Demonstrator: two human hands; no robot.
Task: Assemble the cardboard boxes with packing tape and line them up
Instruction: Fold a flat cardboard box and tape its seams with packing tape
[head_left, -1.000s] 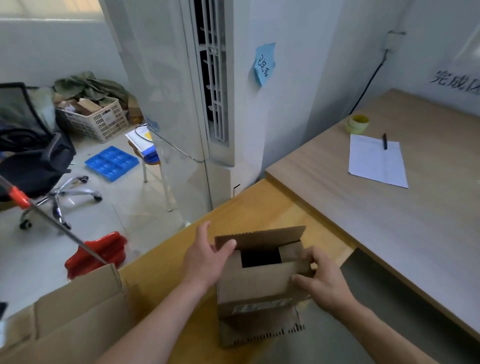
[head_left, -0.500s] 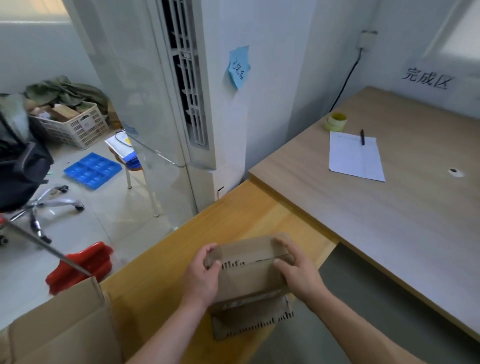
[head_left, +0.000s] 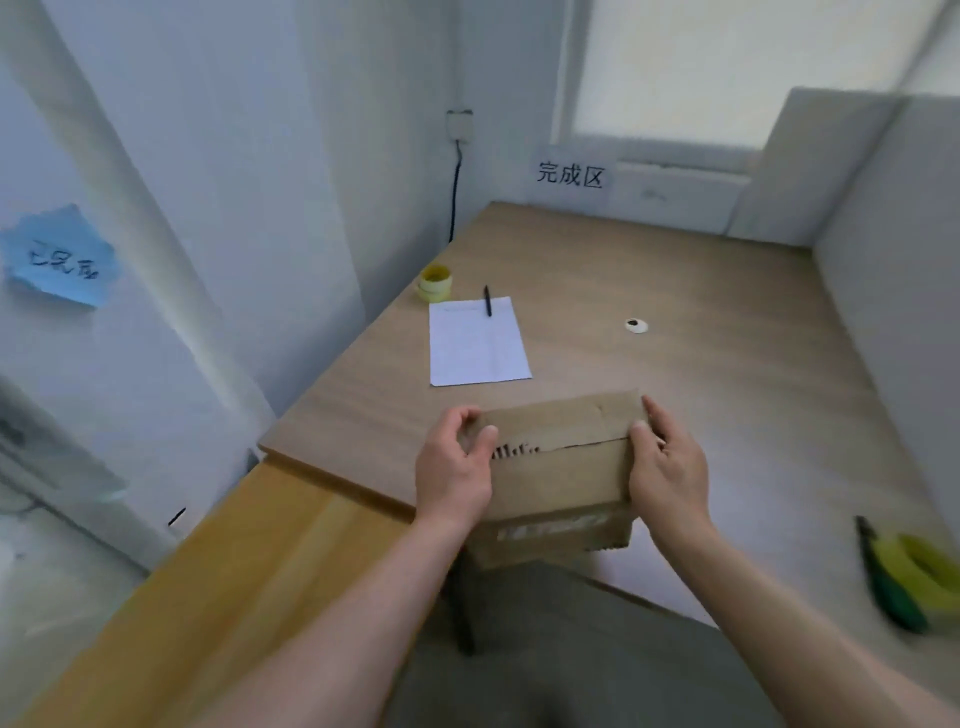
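Both hands are gripping the cardboard box (head_left: 563, 467) by its ends, left hand (head_left: 452, 470) and right hand (head_left: 670, 462), flaps folded shut. Box is hovering over the tabletop (head_left: 727, 405) edge; paper (head_left: 475, 345) sitting at 12 o'clock, tape dispenser (head_left: 914, 577) at 3 o'clock.

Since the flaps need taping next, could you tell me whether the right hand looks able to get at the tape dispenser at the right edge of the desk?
Probably yes, once it lets go: the right hand grips the cardboard box, but bare desk lies between it and the tape dispenser.

Left hand (head_left: 453, 467) and right hand (head_left: 668, 465) clasp inward, arms outstretched.
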